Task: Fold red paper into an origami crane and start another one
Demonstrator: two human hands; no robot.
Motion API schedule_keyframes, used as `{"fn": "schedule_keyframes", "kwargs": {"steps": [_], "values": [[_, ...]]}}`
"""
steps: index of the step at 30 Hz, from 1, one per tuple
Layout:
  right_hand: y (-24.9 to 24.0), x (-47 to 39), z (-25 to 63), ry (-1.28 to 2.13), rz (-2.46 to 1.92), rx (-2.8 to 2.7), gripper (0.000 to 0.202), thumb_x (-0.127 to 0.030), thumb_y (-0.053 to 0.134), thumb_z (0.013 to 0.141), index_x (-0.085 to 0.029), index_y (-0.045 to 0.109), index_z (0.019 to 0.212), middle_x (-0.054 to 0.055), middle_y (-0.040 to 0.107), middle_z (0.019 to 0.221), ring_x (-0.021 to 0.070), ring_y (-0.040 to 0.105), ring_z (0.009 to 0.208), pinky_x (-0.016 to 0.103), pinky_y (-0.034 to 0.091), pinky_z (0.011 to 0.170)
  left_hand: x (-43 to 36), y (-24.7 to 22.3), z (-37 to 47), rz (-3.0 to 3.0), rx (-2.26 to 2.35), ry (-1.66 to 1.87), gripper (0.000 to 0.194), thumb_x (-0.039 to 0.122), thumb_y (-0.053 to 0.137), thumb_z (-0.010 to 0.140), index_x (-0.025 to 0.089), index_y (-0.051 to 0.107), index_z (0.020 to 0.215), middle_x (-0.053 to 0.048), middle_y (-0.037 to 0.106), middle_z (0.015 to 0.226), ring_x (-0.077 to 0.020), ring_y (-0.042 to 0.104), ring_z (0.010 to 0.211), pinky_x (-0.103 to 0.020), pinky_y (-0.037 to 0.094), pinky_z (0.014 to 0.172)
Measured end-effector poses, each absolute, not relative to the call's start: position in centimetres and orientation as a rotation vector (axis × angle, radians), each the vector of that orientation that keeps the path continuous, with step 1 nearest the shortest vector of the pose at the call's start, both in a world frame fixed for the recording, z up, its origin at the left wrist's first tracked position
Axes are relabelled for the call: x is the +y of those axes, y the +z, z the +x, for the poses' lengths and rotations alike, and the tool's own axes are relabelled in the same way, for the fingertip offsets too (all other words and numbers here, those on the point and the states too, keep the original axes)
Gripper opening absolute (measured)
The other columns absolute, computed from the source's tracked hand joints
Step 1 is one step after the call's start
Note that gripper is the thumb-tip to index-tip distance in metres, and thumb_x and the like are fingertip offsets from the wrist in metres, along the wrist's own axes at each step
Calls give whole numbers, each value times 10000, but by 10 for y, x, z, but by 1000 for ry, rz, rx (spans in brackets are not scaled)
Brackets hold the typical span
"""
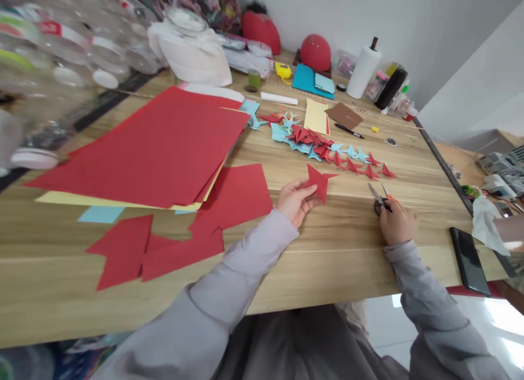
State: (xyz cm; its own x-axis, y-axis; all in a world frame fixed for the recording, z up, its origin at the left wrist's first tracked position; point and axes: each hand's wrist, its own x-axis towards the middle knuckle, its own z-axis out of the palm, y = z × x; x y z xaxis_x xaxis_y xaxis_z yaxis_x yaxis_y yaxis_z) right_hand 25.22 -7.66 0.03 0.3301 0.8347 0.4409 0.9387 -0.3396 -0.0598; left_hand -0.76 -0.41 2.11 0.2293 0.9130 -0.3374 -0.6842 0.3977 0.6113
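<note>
A red folded paper crane [318, 182] is pinched between the thumb and fingers of my left hand [295, 201], just above the wooden table [327, 260]. My right hand [397, 221] lies at the table to the right, its fingers closed on the dark handle of the scissors [379, 200]. The blades point away from me and stand apart. Something thin and orange shows beside my right fingers. Beyond both hands lies a cluster of red cranes [307, 135] and light blue cranes [352, 152]. Large red paper sheets [164, 145] are stacked at the left, with cut red pieces [125, 249] in front.
Clear plastic bottles [69, 41] crowd the far left. Toward the back are a yellow tape measure [283, 70], blue paper [303, 81], a white roll [363, 71] and a black pen [349, 131]. A black phone [469, 260] lies near the right edge.
</note>
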Motion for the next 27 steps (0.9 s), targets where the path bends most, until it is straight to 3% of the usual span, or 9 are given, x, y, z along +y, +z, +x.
{"fn": "schedule_keyframes", "kwargs": {"steps": [2,4,8,10,13,21,24,27], "values": [[4,-79,248,-536,-2198,-1636,193,-304,579,827,-164,703,874,139,704,992,313,584,1003,505,346,927,-5,19,-7,382,718,1116,189,5,641,681,120,597,824,-31,715,735,-123,667,589,-231,568,552],[7,-76,233,-386,-1999,-1659,187,-308,599,819,-174,692,912,139,678,1085,325,536,1129,541,306,1002,-7,16,-7,404,692,1083,223,5,652,677,136,571,839,-24,716,734,-128,669,586,-226,562,529],[3,-49,183,679,-1487,-1498,510,-392,723,710,-212,577,1163,121,617,1210,260,578,1105,420,485,876,-9,14,-9,442,608,923,216,23,655,704,142,553,853,-24,704,709,-124,651,542,-239,557,523],[-1,-30,159,1200,-1244,-1265,646,-380,809,599,-220,549,1169,93,652,1112,231,626,1009,382,521,822,-9,14,-11,445,568,825,154,44,633,747,134,574,858,-20,683,677,-100,621,504,-214,534,509],[-6,-10,134,1588,-949,-976,608,-340,841,574,-226,577,1109,35,682,959,172,655,834,335,536,763,-8,13,-14,364,539,784,66,78,568,818,128,611,821,13,587,574,-57,549,472,-158,477,478],[-8,-4,108,1591,-739,-727,580,-204,861,523,-211,637,1058,-31,685,739,105,636,663,226,509,646,-9,-2,-8,331,553,792,138,151,508,867,168,594,760,12,525,580,-68,515,536,-181,463,547],[-6,-5,107,1555,-755,-641,582,-191,869,487,-202,642,1023,-37,686,708,100,634,622,218,506,619,-7,-8,-4,531,659,712,150,272,563,846,150,591,762,-18,590,610,-94,576,569,-227,498,605],[-6,-6,112,1516,-786,-611,598,-184,866,487,-205,629,1035,-46,681,678,93,603,548,215,477,549,-5,-12,-3,611,727,649,303,401,667,753,106,600,728,-91,646,607,-167,631,551,-313,525,593]]}}
